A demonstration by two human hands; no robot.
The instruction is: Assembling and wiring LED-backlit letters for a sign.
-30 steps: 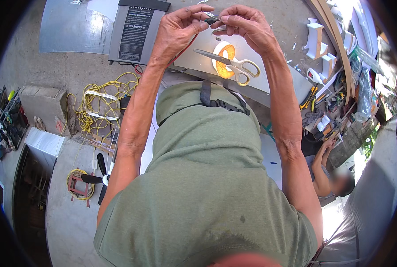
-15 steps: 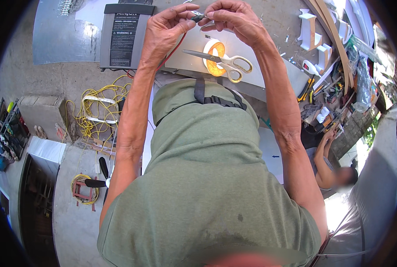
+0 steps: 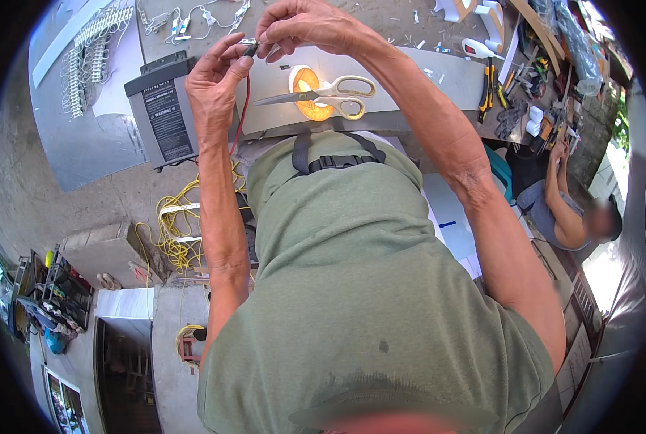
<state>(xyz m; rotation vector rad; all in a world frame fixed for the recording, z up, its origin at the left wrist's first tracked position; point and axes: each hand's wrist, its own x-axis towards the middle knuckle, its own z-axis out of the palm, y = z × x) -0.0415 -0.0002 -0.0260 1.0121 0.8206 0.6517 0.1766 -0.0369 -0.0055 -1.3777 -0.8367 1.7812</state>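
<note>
At the top of the view my left hand (image 3: 218, 76) pinches a small dark clip (image 3: 251, 48) between thumb and fingers. A red wire (image 3: 242, 116) runs down from there along my wrist. Close against the clip, my right hand (image 3: 305, 27) has its fingertips pinched together; whatever lies between them is too small to name. Below the hands, scissors with cream handles (image 3: 323, 94) lie across a white ring (image 3: 308, 71) whose inside glows yellow-orange. A grey power supply box (image 3: 165, 116) stands left of my left wrist.
Strings of white LED modules (image 3: 91, 54) lie on a sheet at the far left. Toward the right are a white glue gun (image 3: 476, 48), a yellow-black cutter (image 3: 487, 87) and mixed tools. Another person (image 3: 562, 210) works at the right. Yellow cord (image 3: 171, 235) lies coiled at the left.
The view has turned, so the table and power supply sit lower and further left, showing more LED strings. Both hands have shifted left in the picture, staying together at the clip.
</note>
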